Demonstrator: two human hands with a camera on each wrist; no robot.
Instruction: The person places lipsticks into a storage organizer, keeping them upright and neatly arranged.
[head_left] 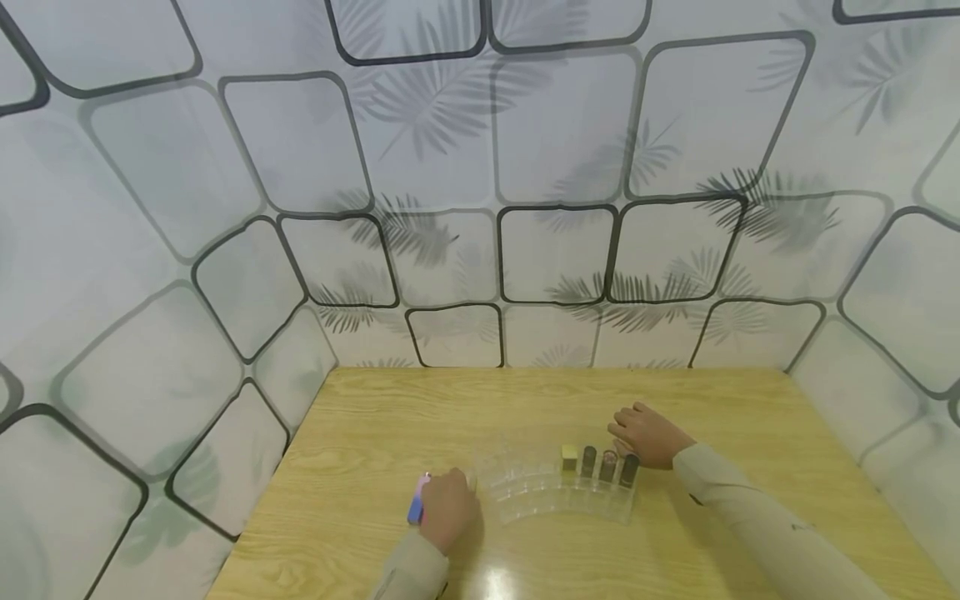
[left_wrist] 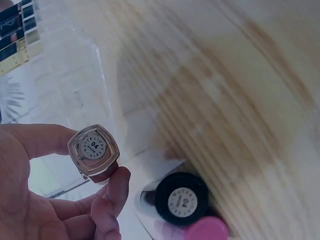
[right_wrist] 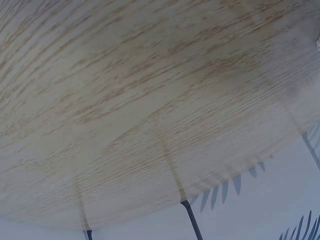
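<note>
From my remote seat I see the person's L hand (head_left: pixel 448 504) pinching a small square bottle (left_wrist: pixel 94 152) b/w thumb & fingers; held by its sides, prob. to keep the base, marked 04, clear. It's just off the L end of a clear, curved, stepped rack (head_left: pixel 540 500) on the wood table (head_left: pixel 390 417). Four small items (head_left: pixel 588 461) stand at its R end, likely grouped for tidiness. R hand (head_left: pixel 648 437) is near them, fingers loose, nothing seen in it, maybe steadying the rack; contact I can't tell. A black-ended tube (left_wrist: pixel 181 198) & a pink-ended one (left_wrist: pixel 207 229) sit by L hand, prob. for easy reach.
</note>
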